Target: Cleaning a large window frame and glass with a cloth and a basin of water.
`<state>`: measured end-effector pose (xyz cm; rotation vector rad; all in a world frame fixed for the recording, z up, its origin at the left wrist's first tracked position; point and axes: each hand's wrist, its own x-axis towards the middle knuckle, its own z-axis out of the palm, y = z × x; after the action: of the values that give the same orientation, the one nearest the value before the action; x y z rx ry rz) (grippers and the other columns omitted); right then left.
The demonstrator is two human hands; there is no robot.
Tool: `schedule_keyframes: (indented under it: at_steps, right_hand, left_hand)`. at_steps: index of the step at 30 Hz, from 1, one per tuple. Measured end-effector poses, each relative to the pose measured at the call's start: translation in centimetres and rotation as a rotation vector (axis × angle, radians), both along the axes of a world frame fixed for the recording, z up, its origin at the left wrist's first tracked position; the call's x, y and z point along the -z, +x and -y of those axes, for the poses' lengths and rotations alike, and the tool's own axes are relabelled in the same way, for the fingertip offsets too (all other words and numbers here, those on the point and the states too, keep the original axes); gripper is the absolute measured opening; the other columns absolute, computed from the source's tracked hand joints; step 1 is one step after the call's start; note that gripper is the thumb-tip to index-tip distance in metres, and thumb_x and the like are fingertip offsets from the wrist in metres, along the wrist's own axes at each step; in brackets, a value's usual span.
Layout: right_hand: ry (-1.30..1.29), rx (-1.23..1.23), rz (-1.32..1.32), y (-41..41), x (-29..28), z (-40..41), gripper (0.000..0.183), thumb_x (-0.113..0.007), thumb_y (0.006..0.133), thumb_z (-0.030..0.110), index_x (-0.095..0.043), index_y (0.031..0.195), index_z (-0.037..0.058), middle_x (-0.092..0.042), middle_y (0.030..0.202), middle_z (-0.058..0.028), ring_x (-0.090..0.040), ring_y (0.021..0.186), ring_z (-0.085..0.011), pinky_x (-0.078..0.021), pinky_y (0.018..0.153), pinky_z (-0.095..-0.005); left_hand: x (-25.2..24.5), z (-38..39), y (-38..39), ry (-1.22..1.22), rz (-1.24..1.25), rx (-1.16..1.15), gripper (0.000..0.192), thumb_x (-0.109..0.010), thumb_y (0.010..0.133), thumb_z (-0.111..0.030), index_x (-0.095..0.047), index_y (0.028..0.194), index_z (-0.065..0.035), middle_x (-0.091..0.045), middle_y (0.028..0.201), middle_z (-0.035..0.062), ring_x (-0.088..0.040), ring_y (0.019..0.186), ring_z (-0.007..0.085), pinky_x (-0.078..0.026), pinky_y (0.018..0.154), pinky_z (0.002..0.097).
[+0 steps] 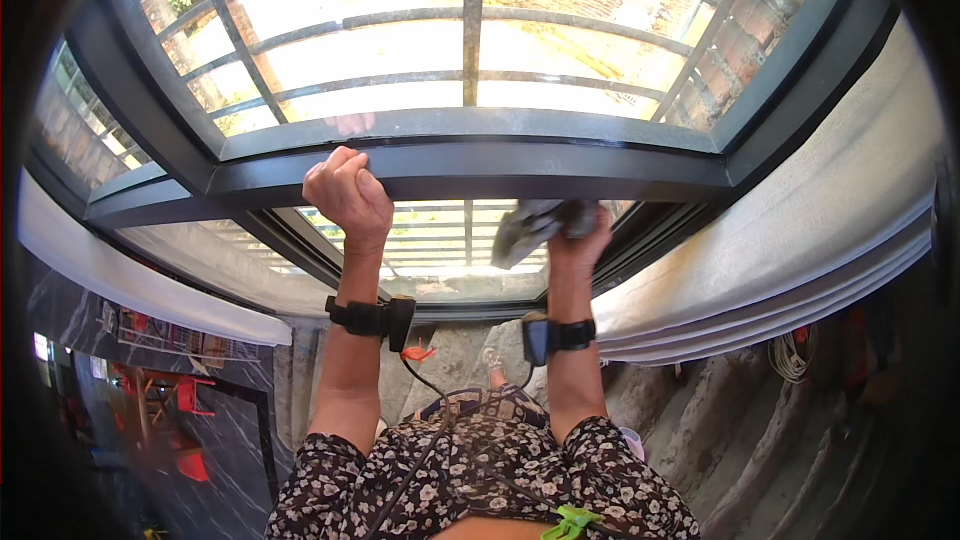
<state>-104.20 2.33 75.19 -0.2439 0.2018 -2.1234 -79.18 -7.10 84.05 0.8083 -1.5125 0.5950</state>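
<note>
A dark metal window frame spans the view, with a horizontal crossbar (pixel 540 169) in front of me. My left hand (pixel 349 199) is curled over the crossbar left of the middle, and its faint reflection shows in the glass above. Lower and to the right, my right hand (pixel 581 240) grips a crumpled grey cloth (pixel 525 234). Both the cloth and that hand are blurred. They are just under the crossbar, in front of the lower window section (pixel 427 240); part of the fingers is hidden by the bar and cloth.
Metal security bars (pixel 472 30) stand outside the glass. A pale curtain (pixel 757 262) hangs at right, another pale curtain (pixel 150 262) at left. Rough concrete steps (pixel 697 420) descend at lower right. Red stools (pixel 193 394) stand at lower left. Cables run from both wrist straps.
</note>
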Motion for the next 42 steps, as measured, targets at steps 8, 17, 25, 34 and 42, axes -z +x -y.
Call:
schedule_keyframes:
  at_steps: [8, 17, 25, 34, 42]
  right_hand:
    - [0.573, 0.681, -0.425, -3.3, -1.4, -0.9, 0.038, -0.049, 0.090, 0.010, -0.048, 0.126, -0.0028, -0.054, 0.126, -0.0124, -0.051, 0.110, -0.0232, -0.0356, 0.098, -0.0324]
    - [0.813, 1.178, -1.247, -4.0, 0.7, 2.1, 0.046, -0.048, 0.092, 0.033, -0.056, 0.096, -0.0119, -0.061, 0.093, -0.0289, -0.057, 0.081, -0.0391, -0.0447, 0.076, -0.0400]
    - [0.999, 1.357, -1.564, -4.8, 1.8, 2.3, 0.029, -0.053, 0.088, 0.020, -0.060, 0.088, -0.0083, -0.063, 0.084, -0.0232, -0.060, 0.073, -0.0382, -0.0456, 0.066, -0.0390]
    - [0.996, 1.228, -1.373, -0.6, 0.6, 3.3, 0.020, -0.062, 0.080, 0.015, -0.061, 0.082, -0.0048, -0.063, 0.074, -0.0193, -0.061, 0.070, -0.0367, -0.0463, 0.061, -0.0387]
    - [0.952, 1.094, -1.304, 2.5, 0.3, 3.3, 0.023, -0.063, 0.081, 0.013, -0.061, 0.096, -0.0029, -0.062, 0.089, -0.0199, -0.060, 0.084, -0.0391, -0.0469, 0.072, -0.0415]
  left_hand:
    - [0.9, -2.0, -0.5, -0.043, -0.027, 0.011, 0.015, -0.052, 0.084, 0.002, -0.054, 0.098, -0.0006, -0.057, 0.106, 0.0156, -0.052, 0.103, 0.0318, -0.037, 0.096, 0.0476]
    - [11.3, -4.1, -7.8, 0.430, 0.418, 0.183, 0.043, -0.059, 0.075, -0.009, -0.055, 0.116, -0.0005, -0.051, 0.123, 0.0150, -0.045, 0.117, 0.0277, -0.024, 0.104, 0.0473]
    - [13.6, 0.5, -9.6, 0.442, 0.736, 0.225, 0.044, -0.063, 0.070, -0.013, -0.057, 0.112, -0.0032, -0.054, 0.110, 0.0133, -0.049, 0.109, 0.0300, -0.035, 0.092, 0.0451]
    - [15.1, 1.8, -7.3, 0.436, 0.925, 0.104, 0.037, -0.066, 0.074, -0.021, -0.059, 0.108, -0.0053, -0.056, 0.114, 0.0129, -0.050, 0.110, 0.0289, -0.035, 0.098, 0.0450]
    - [13.1, 0.6, -5.2, 0.544, 0.807, 0.198, 0.038, -0.060, 0.071, -0.008, -0.059, 0.110, -0.0066, -0.056, 0.114, 0.0120, -0.049, 0.112, 0.0285, -0.035, 0.098, 0.0438]
